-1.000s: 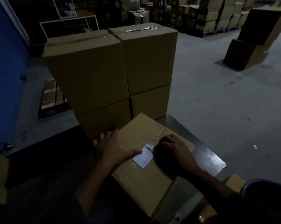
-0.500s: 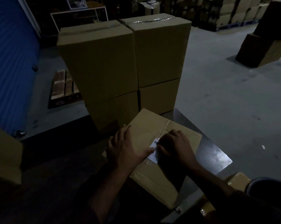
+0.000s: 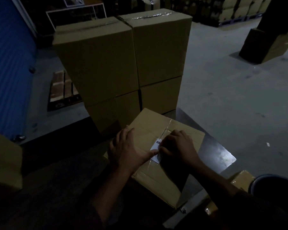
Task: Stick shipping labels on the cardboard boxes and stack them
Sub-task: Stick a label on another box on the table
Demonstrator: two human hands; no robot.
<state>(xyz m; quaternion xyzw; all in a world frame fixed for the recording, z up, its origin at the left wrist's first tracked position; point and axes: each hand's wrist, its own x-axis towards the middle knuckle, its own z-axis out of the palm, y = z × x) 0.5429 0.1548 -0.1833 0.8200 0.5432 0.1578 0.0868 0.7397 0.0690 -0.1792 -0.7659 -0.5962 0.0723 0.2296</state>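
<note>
A flat cardboard box (image 3: 154, 156) lies at the near centre on a metal table (image 3: 217, 151), rotated so that its corners point far and near-right; its long axis runs from far-left to near-right, and a taped seam crosses its top face. A white shipping label (image 3: 156, 149) lies on that top face near the middle, with its long axis running roughly from far-right to near-left and a barcode at its far end; its right part is hidden under the right hand. The left hand (image 3: 126, 146) rests palm-down on the left part of the box, fingers spread, with the thumb extended to the label's near-left edge. The right hand (image 3: 177, 147) is curled, fingertips pressing on the label's right side. Neither hand grips anything. The table surface is dark, with a bright reflection at its right corner. Just beyond the table stand stacked boxes (image 3: 123, 60), two columns side by side, each two high, with taped tops. A wooden pallet (image 3: 62, 90) lies on the grey concrete floor (image 3: 231, 90) at the left, beside a blue wall (image 3: 9, 63). More cartons (image 3: 270, 42) stand at the far right in a dim warehouse.
</note>
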